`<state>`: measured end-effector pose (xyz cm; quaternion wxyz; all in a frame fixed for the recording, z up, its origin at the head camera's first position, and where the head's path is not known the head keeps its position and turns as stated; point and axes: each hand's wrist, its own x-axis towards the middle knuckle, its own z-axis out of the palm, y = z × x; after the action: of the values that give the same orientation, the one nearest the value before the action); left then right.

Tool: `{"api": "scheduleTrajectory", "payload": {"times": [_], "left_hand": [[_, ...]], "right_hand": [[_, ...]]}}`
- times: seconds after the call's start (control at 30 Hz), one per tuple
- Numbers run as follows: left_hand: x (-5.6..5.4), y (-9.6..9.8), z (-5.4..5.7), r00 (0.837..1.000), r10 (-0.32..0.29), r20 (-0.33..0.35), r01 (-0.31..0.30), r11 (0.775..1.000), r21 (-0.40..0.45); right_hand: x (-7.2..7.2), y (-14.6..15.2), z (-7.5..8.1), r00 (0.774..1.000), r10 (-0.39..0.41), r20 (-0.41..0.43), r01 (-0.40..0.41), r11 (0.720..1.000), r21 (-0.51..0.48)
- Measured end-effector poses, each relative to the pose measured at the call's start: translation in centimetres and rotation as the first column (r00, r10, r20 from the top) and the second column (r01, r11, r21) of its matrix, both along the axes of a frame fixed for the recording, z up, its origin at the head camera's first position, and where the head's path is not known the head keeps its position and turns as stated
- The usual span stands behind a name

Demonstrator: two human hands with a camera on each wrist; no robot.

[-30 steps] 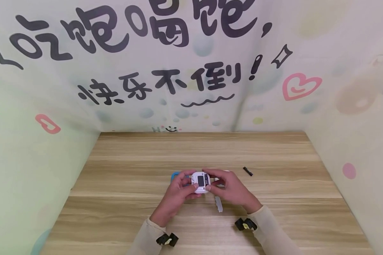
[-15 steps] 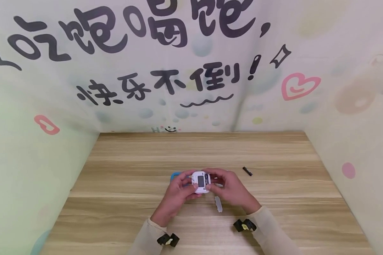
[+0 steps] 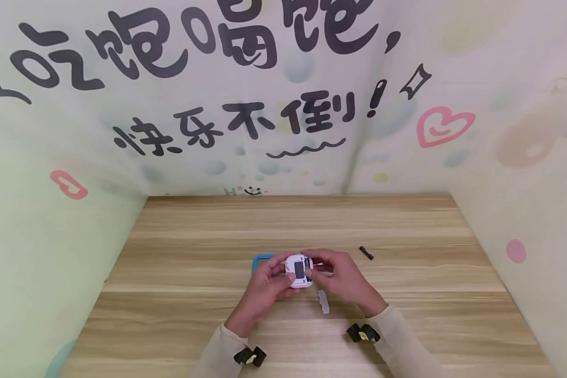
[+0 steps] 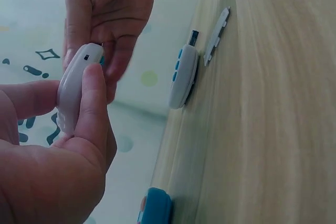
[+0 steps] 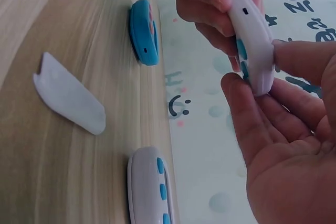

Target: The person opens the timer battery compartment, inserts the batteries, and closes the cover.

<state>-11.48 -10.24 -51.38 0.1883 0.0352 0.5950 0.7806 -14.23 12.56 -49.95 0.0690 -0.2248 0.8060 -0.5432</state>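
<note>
Both hands (image 3: 264, 284) (image 3: 342, 275) grip white device (image 3: 298, 270); battery bay (image 3: 307, 262): head view only.

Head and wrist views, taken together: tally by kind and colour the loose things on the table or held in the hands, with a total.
White devices: 2, the held white device and the resting white device
Blue device: 1
White strip: 1
Dark cylinder: 1
Total: 5
</note>
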Motion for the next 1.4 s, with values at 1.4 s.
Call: {"api": "scheduleTrajectory", "payload": {"times": [1.4], "left_hand": [[0.2, -2.0, -0.4, 0.998, 0.031, 0.052, -0.028, 0.998, -0.064]], "right_hand": [[2.4, 3.1, -2.7, 0.984, 0.177, -0.004, -0.143, 0.808, 0.571]]}}
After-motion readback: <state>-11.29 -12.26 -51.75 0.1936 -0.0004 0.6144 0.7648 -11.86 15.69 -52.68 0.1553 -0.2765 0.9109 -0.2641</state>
